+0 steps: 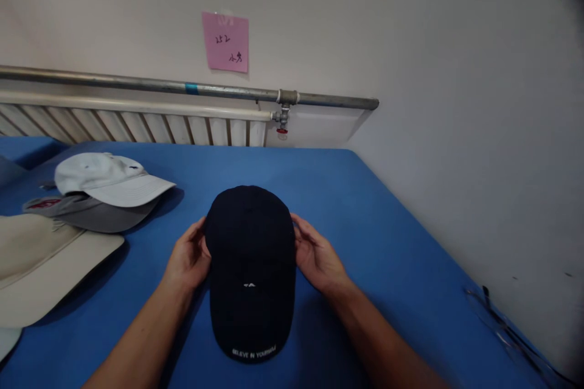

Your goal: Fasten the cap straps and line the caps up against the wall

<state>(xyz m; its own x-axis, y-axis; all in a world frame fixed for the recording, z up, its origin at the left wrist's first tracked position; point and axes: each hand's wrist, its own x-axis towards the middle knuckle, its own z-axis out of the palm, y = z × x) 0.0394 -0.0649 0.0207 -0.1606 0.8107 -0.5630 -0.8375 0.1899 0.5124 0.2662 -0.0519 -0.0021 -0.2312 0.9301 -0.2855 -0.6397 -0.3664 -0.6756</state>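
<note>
A dark navy baseball cap point(250, 243) is in the middle of the view, its brim toward me with white lettering "BELIEVE IN YOURSELF" along the edge. A small white mark shows at the front of the crown. My left hand point(189, 258) grips the cap's left side, and my right hand point(318, 255) has hold of its right side. Some fingertips of both hands are hidden behind the crown. Beneath the cap is a blue covered surface point(328, 188); whether the cap touches it I cannot tell.
At left lie a white cap point(114, 176), a grey cap point(109, 216) under it, and a beige cap point(50, 261). Glasses point(506, 328) rest near the right wall. Behind the surface run a metal pipe point(137, 82) and a radiator point(201, 127). A pink note point(225, 42) hangs above.
</note>
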